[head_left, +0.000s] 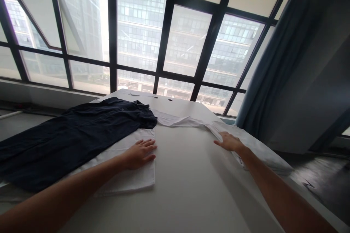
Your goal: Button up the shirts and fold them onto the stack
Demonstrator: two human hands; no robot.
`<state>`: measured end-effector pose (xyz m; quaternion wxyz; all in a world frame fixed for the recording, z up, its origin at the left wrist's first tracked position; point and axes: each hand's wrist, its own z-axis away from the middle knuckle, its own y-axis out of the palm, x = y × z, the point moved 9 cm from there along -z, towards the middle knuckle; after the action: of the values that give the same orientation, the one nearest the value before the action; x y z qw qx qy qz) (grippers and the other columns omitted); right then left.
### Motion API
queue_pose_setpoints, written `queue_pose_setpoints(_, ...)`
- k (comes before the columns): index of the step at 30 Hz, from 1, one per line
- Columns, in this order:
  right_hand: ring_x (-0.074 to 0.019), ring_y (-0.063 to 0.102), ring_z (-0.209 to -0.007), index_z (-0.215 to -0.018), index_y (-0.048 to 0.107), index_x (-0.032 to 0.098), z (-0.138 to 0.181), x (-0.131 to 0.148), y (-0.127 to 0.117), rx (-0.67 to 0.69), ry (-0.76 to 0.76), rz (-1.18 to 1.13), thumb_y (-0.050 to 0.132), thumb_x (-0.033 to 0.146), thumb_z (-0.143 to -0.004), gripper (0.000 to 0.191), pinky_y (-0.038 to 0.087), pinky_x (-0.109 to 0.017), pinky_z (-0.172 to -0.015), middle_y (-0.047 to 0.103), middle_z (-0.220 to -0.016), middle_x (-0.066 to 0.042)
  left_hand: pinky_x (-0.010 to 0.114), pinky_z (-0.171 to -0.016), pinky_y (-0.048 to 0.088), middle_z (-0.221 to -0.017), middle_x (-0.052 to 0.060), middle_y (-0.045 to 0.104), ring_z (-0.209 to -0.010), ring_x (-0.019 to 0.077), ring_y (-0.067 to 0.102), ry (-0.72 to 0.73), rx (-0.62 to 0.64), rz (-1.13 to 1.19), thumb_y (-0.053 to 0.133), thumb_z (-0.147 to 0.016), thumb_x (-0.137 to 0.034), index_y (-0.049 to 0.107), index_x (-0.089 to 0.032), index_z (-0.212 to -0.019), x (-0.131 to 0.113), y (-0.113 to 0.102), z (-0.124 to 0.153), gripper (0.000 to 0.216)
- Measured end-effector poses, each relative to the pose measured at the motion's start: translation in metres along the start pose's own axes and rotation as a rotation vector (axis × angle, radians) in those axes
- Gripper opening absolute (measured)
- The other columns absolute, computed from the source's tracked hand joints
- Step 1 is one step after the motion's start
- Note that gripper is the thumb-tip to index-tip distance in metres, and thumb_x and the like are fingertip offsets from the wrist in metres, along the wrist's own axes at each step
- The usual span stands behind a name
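My left hand [139,154] lies flat, fingers spread, on a white cloth [136,182] with a straight edge. A dark navy garment [82,131] with a collar is spread over part of that cloth, left of the hand. On the table's right side, my right hand [229,142] rests at a rumpled white fabric [253,145], fingers stretched out and thumb apart. A narrow white stretch of fabric [177,120] runs across the table from near the navy garment toward this hand. What lies under the right palm is hidden.
Both arms reach over a white table [186,174]. Two small dark holes [170,100] show near its far end. Beyond it stand large black-framed windows [188,43]; a blue-grey curtain [276,65] hangs at the right.
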<state>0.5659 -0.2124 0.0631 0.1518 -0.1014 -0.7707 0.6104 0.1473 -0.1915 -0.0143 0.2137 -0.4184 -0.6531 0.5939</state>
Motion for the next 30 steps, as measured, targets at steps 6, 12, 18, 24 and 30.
queue_pose_setpoints(6,-0.0296,0.029,-0.144,-0.15,0.036,0.01,0.067,0.131,0.051,0.305,-0.48,0.024,0.05,0.053,-0.09,0.075,0.024,-0.042,-0.118,0.031,-0.156,-0.016,0.049,-0.117,0.024,-0.154,0.011,0.037,-0.144,0.0273,0.031,-0.011,0.011,0.004,0.04,-0.098,-0.049,0.049,-0.022,-0.141,-0.002,-0.003,0.001,0.052)
queue_pose_setpoints(12,-0.0322,0.042,-0.136,-0.142,0.049,0.008,0.091,0.169,0.068,0.165,-0.614,-0.028,0.037,0.032,-0.096,0.053,0.033,-0.047,-0.113,0.045,-0.146,-0.021,0.041,-0.114,0.032,-0.144,0.011,0.052,-0.136,0.0249,0.044,-0.003,-0.026,0.125,0.054,-0.092,-0.035,0.066,-0.022,-0.108,-0.008,-0.019,0.0,0.024)
queue_pose_setpoints(18,-0.0296,0.045,-0.134,-0.139,0.054,0.014,0.086,0.156,0.067,0.101,-0.629,-0.083,0.039,0.039,-0.097,0.051,0.036,-0.048,-0.111,0.05,-0.144,-0.017,0.034,-0.103,0.043,-0.133,0.011,0.06,-0.118,0.0232,0.059,-0.033,-0.074,0.231,0.055,-0.089,-0.028,0.063,-0.019,-0.09,-0.005,-0.034,-0.003,0.012)
queue_pose_setpoints(24,-0.0303,0.044,-0.136,-0.14,0.053,0.014,0.088,0.157,0.067,0.122,-0.601,-0.081,0.039,0.039,-0.097,0.052,0.035,-0.048,-0.111,0.048,-0.146,-0.017,0.033,-0.087,0.049,-0.111,0.01,0.068,-0.101,0.0249,0.065,-0.483,-0.112,-0.135,0.061,-0.085,-0.038,0.063,-0.019,-0.104,0.075,-0.077,0.024,0.027)
queue_pose_setpoints(30,-0.0296,0.04,-0.138,-0.142,0.05,0.013,0.09,0.158,0.066,0.168,-0.574,-0.068,0.037,0.039,-0.097,0.054,0.033,-0.047,-0.113,0.045,-0.148,-0.016,0.027,-0.076,0.047,-0.098,0.012,0.07,-0.094,0.0246,0.066,-0.733,0.008,-0.266,0.057,-0.085,-0.032,0.064,-0.016,-0.082,0.124,-0.089,0.055,0.018)
